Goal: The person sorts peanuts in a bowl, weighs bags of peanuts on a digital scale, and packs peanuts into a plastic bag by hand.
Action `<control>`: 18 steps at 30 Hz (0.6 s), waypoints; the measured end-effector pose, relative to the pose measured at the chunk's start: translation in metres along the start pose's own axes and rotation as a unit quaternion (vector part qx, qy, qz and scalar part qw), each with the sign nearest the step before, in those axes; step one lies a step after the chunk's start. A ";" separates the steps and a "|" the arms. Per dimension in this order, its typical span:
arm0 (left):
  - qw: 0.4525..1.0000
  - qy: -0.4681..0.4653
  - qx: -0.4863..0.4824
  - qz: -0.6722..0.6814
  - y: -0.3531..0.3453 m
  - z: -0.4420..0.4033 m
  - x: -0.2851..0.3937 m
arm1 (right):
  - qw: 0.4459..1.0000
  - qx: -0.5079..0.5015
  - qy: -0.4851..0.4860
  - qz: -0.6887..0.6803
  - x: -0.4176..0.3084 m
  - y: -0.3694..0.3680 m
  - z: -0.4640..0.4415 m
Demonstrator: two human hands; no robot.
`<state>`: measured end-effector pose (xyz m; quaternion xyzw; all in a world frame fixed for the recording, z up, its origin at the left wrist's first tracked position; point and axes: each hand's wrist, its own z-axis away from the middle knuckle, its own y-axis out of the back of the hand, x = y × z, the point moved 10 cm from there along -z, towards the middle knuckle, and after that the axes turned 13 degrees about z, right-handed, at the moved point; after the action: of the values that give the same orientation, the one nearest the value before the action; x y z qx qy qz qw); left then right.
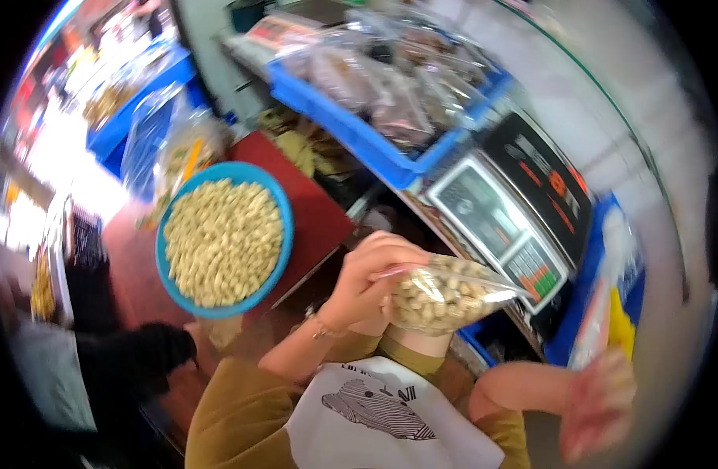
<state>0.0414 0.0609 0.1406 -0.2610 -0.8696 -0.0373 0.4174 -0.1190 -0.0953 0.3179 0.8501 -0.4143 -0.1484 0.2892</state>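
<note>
My left hand [375, 273] is closed round the gathered top of a clear plastic bag [449, 297] filled with pale nuts in their shells. The bag hangs tilted above my lap, close to the scale. My right hand [597, 402] is off to the lower right, smeared by motion, near a blue bag with a clear and yellow wrapper; its fingers cannot be made out. To the left, a round blue basin [287, 227] full of similar pale nuts stands on a red table [320, 211].
A digital scale [492, 211] sits beside a black box [542, 180]. Behind them, a blue crate [375, 160] holds bagged goods. Another person's dark sleeve [132, 356] reaches in at the lower left, near the basin. Plastic bags [191, 144] lie behind the basin.
</note>
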 end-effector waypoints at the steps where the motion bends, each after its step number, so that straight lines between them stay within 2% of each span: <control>1: 1.000 -0.012 0.009 -0.006 -0.001 0.001 0.002 | 1.000 0.017 0.017 -0.005 -0.005 0.006 -0.005; 2: 1.000 0.012 0.020 -0.010 0.000 0.003 -0.001 | 0.999 0.036 0.034 -0.004 -0.011 0.012 -0.009; 5: 0.999 -0.006 -0.007 -0.031 -0.005 0.005 0.004 | 0.991 0.104 0.060 0.058 -0.033 0.024 -0.021; 9: 1.000 0.002 -0.013 -0.025 -0.010 0.008 0.005 | 0.975 0.110 -0.036 0.189 -0.032 0.046 -0.020; 13: 1.000 -0.002 -0.003 -0.017 -0.010 0.009 0.006 | 0.963 0.224 -0.068 0.130 -0.028 0.047 -0.021; 15: 0.999 0.021 0.013 0.030 -0.003 0.014 -0.003 | 0.970 0.224 -0.041 0.082 -0.022 0.047 -0.007; 17: 0.996 0.019 0.001 0.083 -0.006 0.016 -0.005 | 0.966 0.243 -0.080 0.028 -0.010 0.043 0.013; 18: 0.986 0.054 0.009 0.159 -0.005 0.026 -0.023 | 0.954 0.282 -0.105 0.011 0.004 0.038 0.033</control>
<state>0.0325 0.0543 0.1070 -0.3902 -0.7931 0.0234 0.4670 -0.1562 -0.1286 0.3154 0.8720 -0.4769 -0.1103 -0.0055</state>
